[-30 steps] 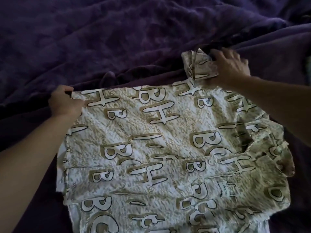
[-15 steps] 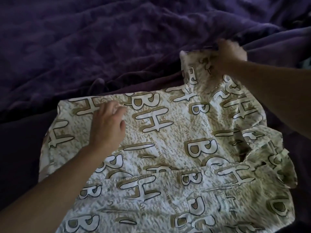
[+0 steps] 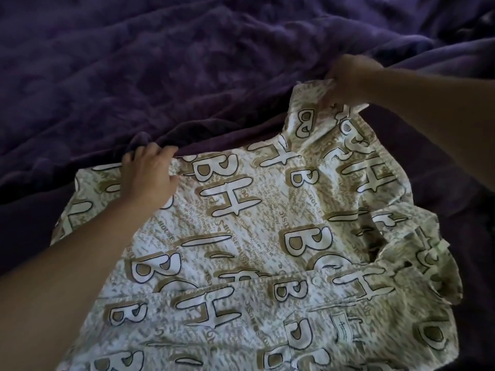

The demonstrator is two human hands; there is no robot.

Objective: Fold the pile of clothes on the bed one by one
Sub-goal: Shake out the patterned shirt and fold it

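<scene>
Left hand (image 3: 148, 178) lies on the far edge of the single shirt (image 3: 241, 236), fingers curled over the hem and thumb on top of the cloth, gripping it. Right hand (image 3: 348, 77), blurred, pinches the end of one short sleeve and holds it raised off the bed, so the fabric below it hangs in a slack fold. Both forearms are bare.

One shirt is in view, spread across the bed in front of the person, its near part running out of the lower edge of the view. It is thin woven cloth, off-white, printed all over with large outlined block letters backed by tan shadows and with fine olive lines of small text. A stitched front band crosses its lower half, with two small pale round buttons (image 3: 316, 280) along it, and one small rectangular label (image 3: 342, 328) sits on the front nearby. At the right side the cloth bunches into rumpled folds around the collar.

One dark purple blanket (image 3: 160, 62) covers the bed, plush and deeply creased, touching the shirt along its far edge.
</scene>
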